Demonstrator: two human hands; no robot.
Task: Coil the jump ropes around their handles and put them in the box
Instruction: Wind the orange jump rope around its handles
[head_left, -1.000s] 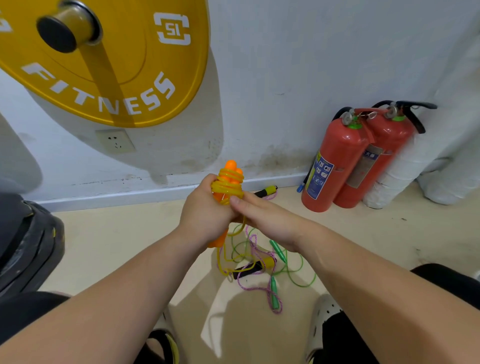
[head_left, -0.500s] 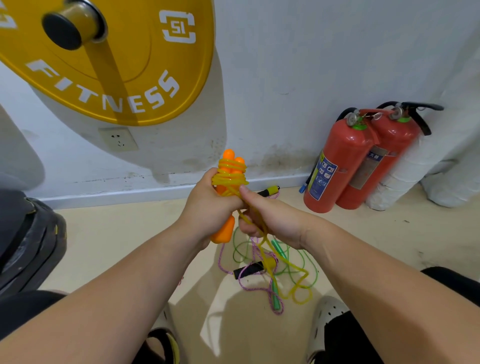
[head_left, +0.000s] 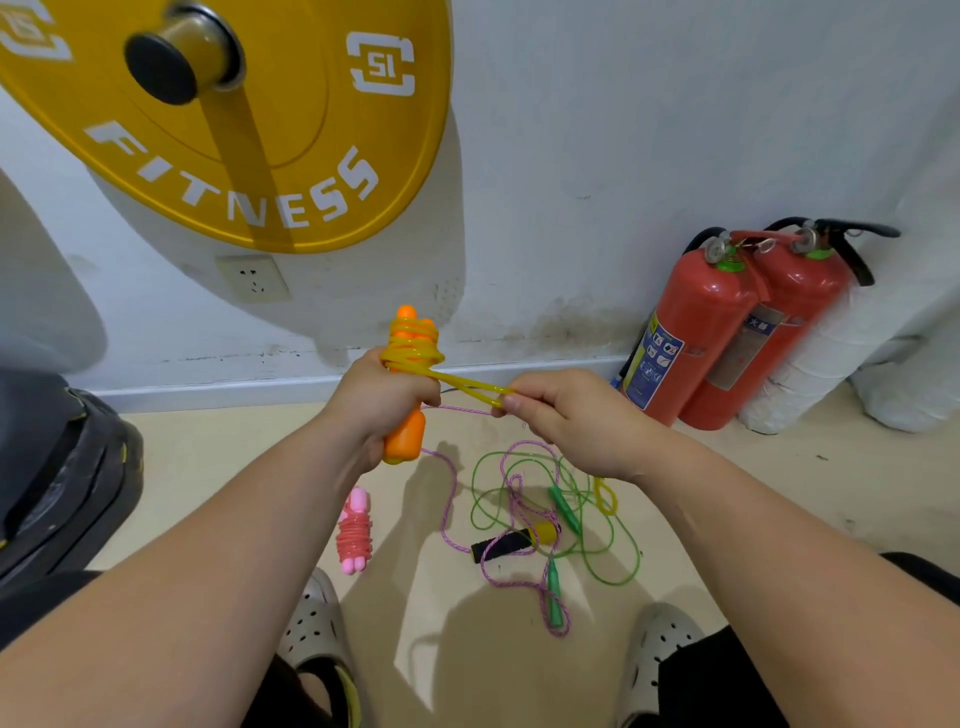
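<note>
Watching from the head cam: the thing I'd worry about is the yellow rope (head_left: 467, 387) going slack. The right hand (head_left: 566, 421) is pinching a doubled stretch of it and pulling it taut. If that pinch slips, I reckon the turns on the orange handles (head_left: 404, 447) are springing loose, since the cord looks stiff and bouncy.

The left hand (head_left: 382, 402) is gripping both handles together, upright, up off the floor and well left of the fire extinguishers (head_left: 696, 332). The wraps are bunching near the handle tops, a bit messy.

On the floor left of the extinguishers, a pink bundle (head_left: 354, 535) is lying coiled and a green and purple tangle (head_left: 540, 519) is waiting. No box is showing anywhere.
</note>
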